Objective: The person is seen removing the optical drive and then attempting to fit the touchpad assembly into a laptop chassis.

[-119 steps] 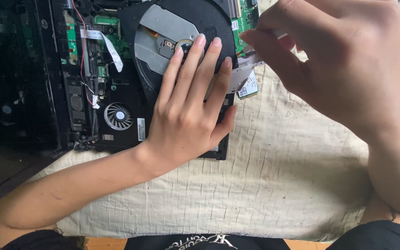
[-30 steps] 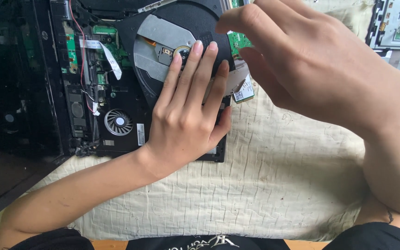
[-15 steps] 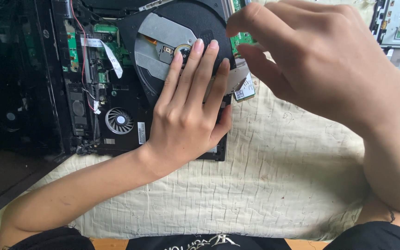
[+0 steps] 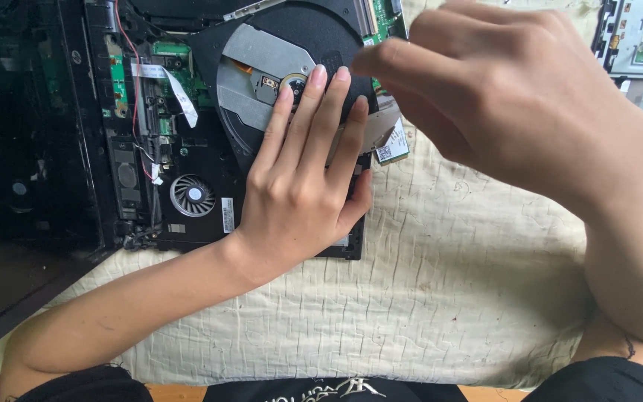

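Observation:
An opened black laptop base [image 4: 143, 160] lies on a pale quilted cloth [image 4: 448, 283]. A round black and silver optical drive [image 4: 262, 67] sits tilted on top of it. My left hand [image 4: 299, 193] lies flat on the drive, fingertips at its centre hub and thumb by the base's front edge. My right hand [image 4: 515, 112] hovers close to the camera over the drive's right edge. Its fingers are curled together and hide whatever is under them. A small white-labelled card [image 4: 391, 149] pokes out below the right fingers.
A cooling fan [image 4: 191, 195], a white ribbon cable [image 4: 173, 82] and green circuit boards show inside the base. The dark screen panel [image 4: 16, 149] lies at left. Another detached part with a circuit board [image 4: 641, 45] rests at the top right.
My right hand has shifted slightly left over the drive's edge, with its fingers still bunched. The left hand has stayed flat on the drive.

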